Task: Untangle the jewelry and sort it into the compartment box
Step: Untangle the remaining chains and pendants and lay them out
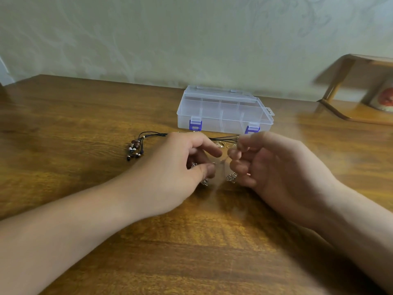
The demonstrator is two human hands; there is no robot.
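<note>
Your left hand (180, 165) | fingers pinch silver chain (230, 176) | right hand (274, 167) likewise, frame centre | compartment box (223, 111) closed behind

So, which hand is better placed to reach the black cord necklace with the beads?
Probably the left hand. The beaded end of the black cord necklace lies just beside it on the table, while the right hand is farther away and pinching the silver chain.

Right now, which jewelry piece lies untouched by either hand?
The black cord necklace with dark beads, left of the left hand; the silver chain is between both hands.
</note>
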